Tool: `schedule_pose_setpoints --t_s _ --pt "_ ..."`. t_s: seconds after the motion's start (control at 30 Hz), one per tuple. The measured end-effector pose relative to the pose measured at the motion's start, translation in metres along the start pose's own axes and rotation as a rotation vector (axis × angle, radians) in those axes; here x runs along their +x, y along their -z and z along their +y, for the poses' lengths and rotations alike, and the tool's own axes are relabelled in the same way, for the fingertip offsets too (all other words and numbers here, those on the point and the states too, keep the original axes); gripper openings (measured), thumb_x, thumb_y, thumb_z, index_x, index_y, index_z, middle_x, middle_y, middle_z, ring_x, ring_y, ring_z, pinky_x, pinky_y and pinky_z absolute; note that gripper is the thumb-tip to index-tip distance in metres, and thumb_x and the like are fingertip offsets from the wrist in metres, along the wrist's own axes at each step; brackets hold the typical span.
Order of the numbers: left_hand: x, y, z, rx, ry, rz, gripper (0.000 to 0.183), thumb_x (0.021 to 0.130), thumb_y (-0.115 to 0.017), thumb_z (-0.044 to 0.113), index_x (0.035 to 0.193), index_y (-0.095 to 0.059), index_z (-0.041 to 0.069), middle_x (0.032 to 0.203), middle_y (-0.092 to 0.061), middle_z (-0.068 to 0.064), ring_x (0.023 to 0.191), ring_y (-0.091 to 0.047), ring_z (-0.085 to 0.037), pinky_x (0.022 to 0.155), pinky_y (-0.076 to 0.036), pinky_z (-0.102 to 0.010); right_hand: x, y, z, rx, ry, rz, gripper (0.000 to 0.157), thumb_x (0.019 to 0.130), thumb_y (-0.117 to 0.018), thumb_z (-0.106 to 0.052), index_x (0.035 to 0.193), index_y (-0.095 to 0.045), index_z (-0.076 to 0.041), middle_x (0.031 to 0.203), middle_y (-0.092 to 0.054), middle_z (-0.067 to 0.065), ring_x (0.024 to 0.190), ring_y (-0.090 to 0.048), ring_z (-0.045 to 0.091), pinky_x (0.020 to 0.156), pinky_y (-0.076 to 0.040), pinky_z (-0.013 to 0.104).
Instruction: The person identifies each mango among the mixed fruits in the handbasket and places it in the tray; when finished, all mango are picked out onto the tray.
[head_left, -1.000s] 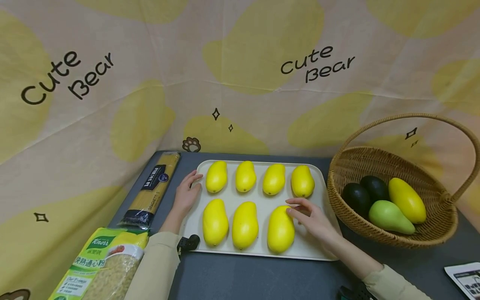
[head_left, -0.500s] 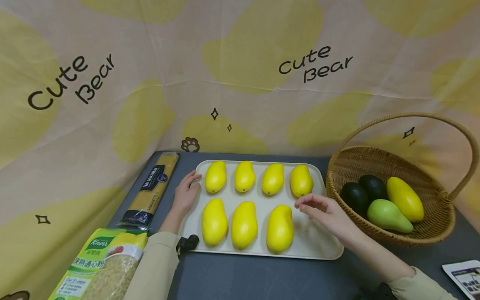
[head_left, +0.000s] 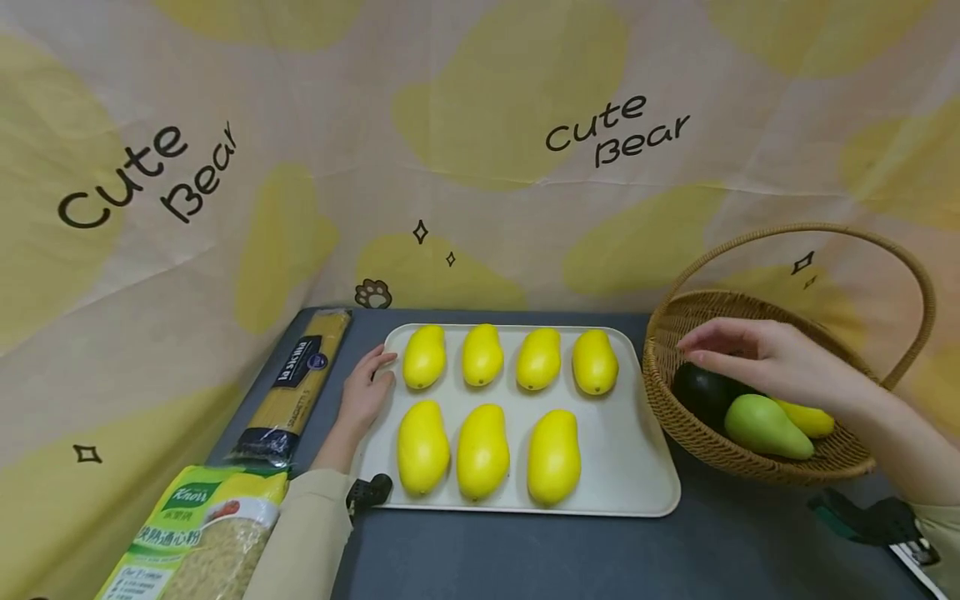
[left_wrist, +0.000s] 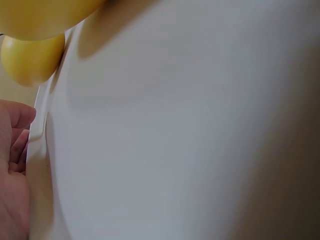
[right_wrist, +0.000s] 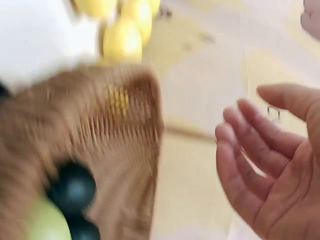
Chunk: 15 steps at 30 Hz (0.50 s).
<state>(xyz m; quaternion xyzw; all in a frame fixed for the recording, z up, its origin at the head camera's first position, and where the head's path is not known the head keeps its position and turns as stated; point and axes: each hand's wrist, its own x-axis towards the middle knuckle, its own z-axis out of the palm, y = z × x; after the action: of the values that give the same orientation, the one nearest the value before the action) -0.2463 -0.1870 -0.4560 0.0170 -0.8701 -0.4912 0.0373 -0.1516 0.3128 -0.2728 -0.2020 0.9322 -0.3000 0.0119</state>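
Several yellow mangoes (head_left: pixel 483 450) lie in two rows on a white tray (head_left: pixel 622 467). My left hand (head_left: pixel 365 393) rests at the tray's left edge, its fingertips right at the rim. The left wrist view shows its thumb and loosely bent fingers beside that rim. Over the wicker basket (head_left: pixel 678 429) on the right is my right hand (head_left: pixel 772 362), fingers relaxed, nothing in its grasp. Under it in the basket are dark avocados (head_left: pixel 703 396), a green pear (head_left: pixel 768 427) and another mango (head_left: pixel 813 420), partly hidden by the hand. The right wrist view is blurred.
A pack of spaghetti (head_left: pixel 292 392) and a yellow-green Knorr pasta bag (head_left: pixel 202 533) lie left of the tray. The basket's tall handle (head_left: pixel 926 300) arches above it. A patterned cloth (head_left: pixel 480 167) hangs behind the grey table (head_left: pixel 510 554).
My right hand has left the front-row mango, moving right, past the tray's edge and over the basket. My left hand has stayed at the tray's rim. The view has shifted slightly.
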Motion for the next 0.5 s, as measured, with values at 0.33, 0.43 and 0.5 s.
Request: schedule_pose_setpoints --t_s 0.33,0.43,0.5 --pt "-0.002 0.001 -0.002 0.009 0.003 0.005 0.038 0.1 -0.047 0.011 0.136 -0.055 0.004 0.157 -0.03 -0.007 0.146 -0.021 -0.028 0.117 -0.02 -0.046 0.019 0.043 0.059 -0.321 -0.15 -0.023 0.034 0.096 -0.06 -0.025 0.114 -0.065 0.003 0.105 -0.069 0.017 0.096 -0.064 0.037 0.079 -0.05 0.048" --pt "-0.002 0.002 -0.003 0.01 0.004 0.006 0.038 0.099 -0.047 0.011 0.136 -0.055 0.003 0.158 -0.03 -0.007 0.146 -0.021 -0.029 0.117 -0.02 -0.047 0.02 0.048 0.075 -0.319 -0.188 -0.068 0.037 0.095 -0.06 -0.022 0.113 -0.061 0.011 0.105 -0.066 0.025 0.098 -0.061 0.044 0.082 -0.049 0.056" --pt "-0.002 0.001 -0.004 0.009 0.005 0.007 0.038 0.1 -0.047 0.011 0.136 -0.055 0.004 0.158 -0.03 -0.007 0.146 -0.021 -0.029 0.117 -0.019 -0.047 0.02 0.048 0.085 -0.304 -0.204 -0.1 0.041 0.094 -0.062 -0.018 0.114 -0.056 0.017 0.104 -0.063 0.03 0.097 -0.059 0.049 0.082 -0.047 0.059"
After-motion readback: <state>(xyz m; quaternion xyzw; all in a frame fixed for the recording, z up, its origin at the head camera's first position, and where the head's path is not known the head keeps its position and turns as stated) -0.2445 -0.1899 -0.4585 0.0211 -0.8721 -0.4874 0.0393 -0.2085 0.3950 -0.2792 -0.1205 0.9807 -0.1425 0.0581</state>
